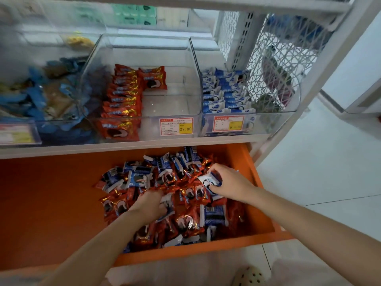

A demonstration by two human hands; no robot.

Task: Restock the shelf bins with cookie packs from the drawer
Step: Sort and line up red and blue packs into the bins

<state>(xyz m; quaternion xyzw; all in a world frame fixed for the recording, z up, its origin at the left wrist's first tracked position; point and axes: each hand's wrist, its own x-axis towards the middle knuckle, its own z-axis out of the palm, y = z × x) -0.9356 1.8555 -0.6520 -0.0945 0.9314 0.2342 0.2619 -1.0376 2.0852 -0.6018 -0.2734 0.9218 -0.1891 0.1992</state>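
An orange drawer (61, 182) stands pulled out below the shelf, holding a heap of red and blue cookie packs (175, 195). My right hand (228, 182) is closed on a blue-and-white cookie pack (211, 180) at the heap's right side. My left hand (150, 203) is pressed palm-down into the middle of the heap, fingers curled among red and blue packs; what it grips is hidden. Above, a clear middle bin (175, 100) holds a row of red packs (121, 100) on its left half. The clear right bin (274, 120) holds blue packs (224, 89).
A left bin (68, 129) holds mixed blue and brown wrapped snacks. Price tags (176, 125) sit on the bin fronts. A white wire mesh panel (278, 58) closes the shelf's right end. White floor lies to the right, and a shoe (249, 276) shows at the bottom.
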